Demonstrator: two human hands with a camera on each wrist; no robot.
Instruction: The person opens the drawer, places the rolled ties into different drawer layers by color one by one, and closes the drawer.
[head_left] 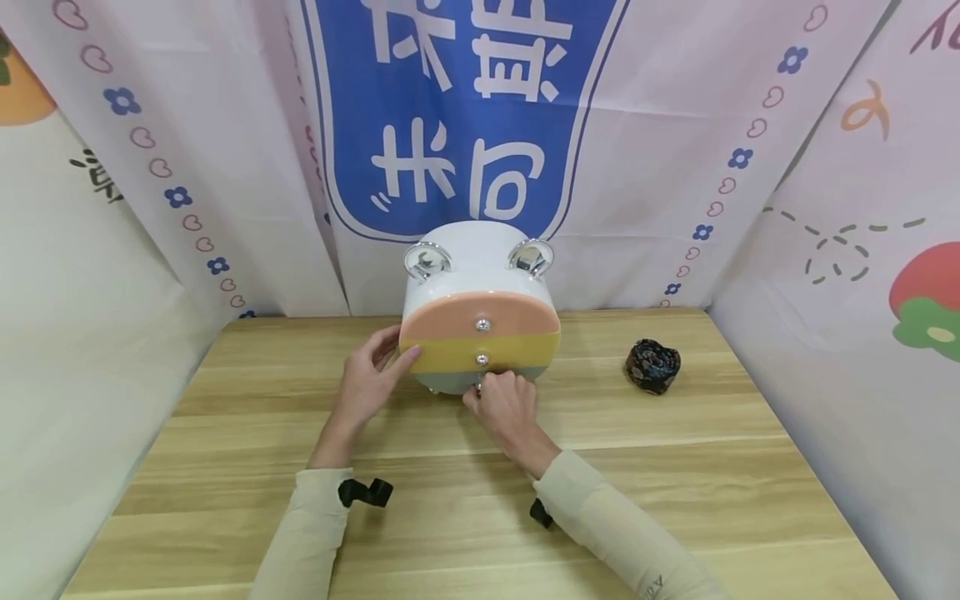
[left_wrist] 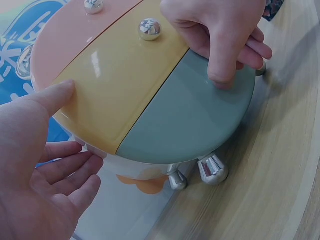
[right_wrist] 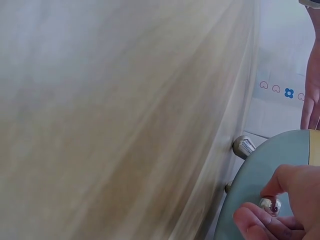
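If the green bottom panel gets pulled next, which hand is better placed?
Right, most likely: the right hand has its fingers around the knob of the green panel. The left hand sits at the box's side, thumb on the yellow panel, seemingly better suited to steadying.
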